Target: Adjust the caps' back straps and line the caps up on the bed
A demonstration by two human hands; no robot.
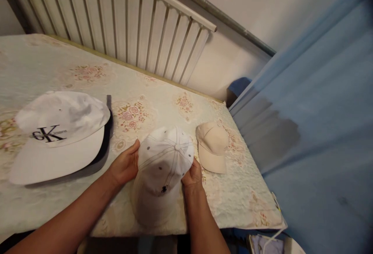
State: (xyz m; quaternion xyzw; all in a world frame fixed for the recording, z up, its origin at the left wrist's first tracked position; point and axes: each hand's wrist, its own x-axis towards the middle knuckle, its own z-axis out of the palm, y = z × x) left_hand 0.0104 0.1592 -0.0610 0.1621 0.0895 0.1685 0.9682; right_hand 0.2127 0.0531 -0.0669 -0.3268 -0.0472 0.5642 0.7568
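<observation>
We hold a white cap [163, 168] at the surface's [163, 90] near edge. Our left hand [126, 166] and right hand [192, 174] clasp its sides, fingers curled in, most fingertips hidden. The handling seems midway: this cap is not yet released. We count at least four caps: ours, a lettered cap [61, 129] atop a dark cap [102, 151] leftward, and a beige cap [212, 143] by the right edge.

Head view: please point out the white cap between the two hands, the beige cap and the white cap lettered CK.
Held white cap [166, 170], head view: front of the crown.
Beige cap [212, 141], head view: on the crown.
CK-lettered white cap [64, 127], head view: front of the crown.
</observation>
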